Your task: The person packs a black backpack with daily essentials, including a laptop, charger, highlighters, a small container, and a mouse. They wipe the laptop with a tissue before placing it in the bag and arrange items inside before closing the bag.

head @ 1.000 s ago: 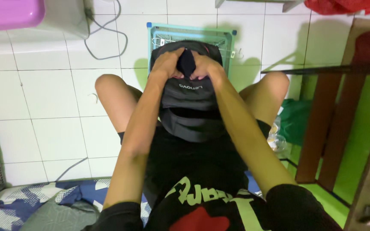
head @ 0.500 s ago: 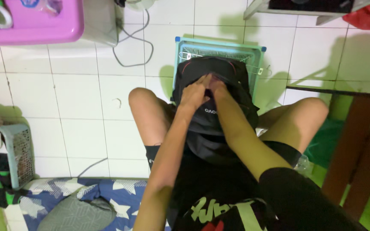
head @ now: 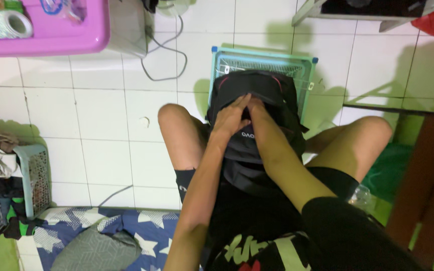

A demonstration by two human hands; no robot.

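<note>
Hands together on the black fabric backpack (head: pixel 257 125) standing between my knees against a teal slatted plastic crate (head: pixel 262 62): my left hand (head: pixel 232 118) lies flat on it, my right hand (head: pixel 258 109) dips into its opening, grip hidden; contents unseen

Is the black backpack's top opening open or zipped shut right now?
Open: the black backpack gapes, with the left hand and right hand pushed into its mouth.

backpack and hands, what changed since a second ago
The dark bundle that both hands gripped above the black backpack is gone from sight. The left hand and right hand have closed together, pressed into the opening at its top. The backpack stays between the knees, against the teal basket.
</note>
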